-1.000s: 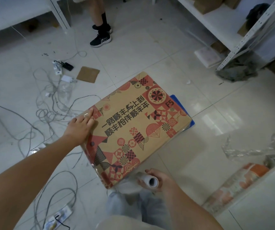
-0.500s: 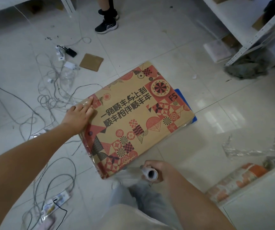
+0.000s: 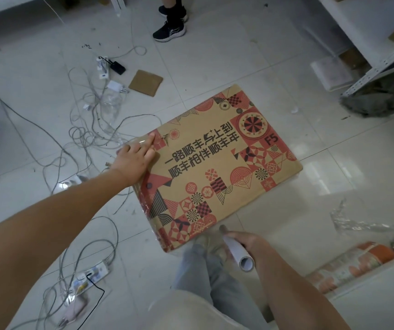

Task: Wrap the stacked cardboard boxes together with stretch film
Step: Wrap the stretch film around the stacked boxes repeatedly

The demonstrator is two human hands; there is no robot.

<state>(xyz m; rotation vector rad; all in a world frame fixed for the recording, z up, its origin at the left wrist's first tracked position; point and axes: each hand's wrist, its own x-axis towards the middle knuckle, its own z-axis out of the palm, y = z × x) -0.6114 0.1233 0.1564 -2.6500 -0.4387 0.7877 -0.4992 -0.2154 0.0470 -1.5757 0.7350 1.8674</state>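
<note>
Comparing this moment with the second before, I saw that the right hand (image 3: pixel 246 244) had swung the stretch film roll (image 3: pixel 237 254) from lying nearly crosswise to pointing away from the near corner of the cardboard boxes (image 3: pixel 215 163), its open tube end towards the camera. The fingers were curled round the roll, gripping it. The left hand (image 3: pixel 134 160) had barely shifted: it lay flat on the stack's left edge, fingers straight and spread, pressing down a shiny strip of film. The boxes sat on the tiled floor (image 3: pixel 239 55), just in front of the person's knees, with film visible along the left side and near corner only. A tangle of cables (image 3: pixel 91 134) lay just beside the left edge. I judged the wrap barely begun: the anchored end was held, and the turned roll suggested a pull along the near side was coming. Whether film stretched between roll and corner, I could not tell.
</note>
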